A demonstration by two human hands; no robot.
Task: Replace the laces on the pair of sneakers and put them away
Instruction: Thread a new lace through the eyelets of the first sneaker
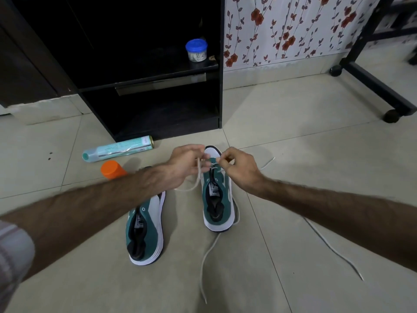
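Two green-and-white sneakers stand on the tiled floor, toes pointing away from me. The right sneaker has a white lace running through its front eyelets. My left hand pinches one strand of that lace above the toe. Close beside it, my right hand pinches the other strand. The left sneaker lies partly under my left forearm and shows no lace. A second loose white lace trails over the floor at the right, and another strand runs toward me from the right sneaker's heel.
A black open shelf unit stands just beyond the shoes, with a blue-lidded jar on its shelf. A spray can lies on the floor beside an orange-capped container. A black wheeled frame stands at the far right.
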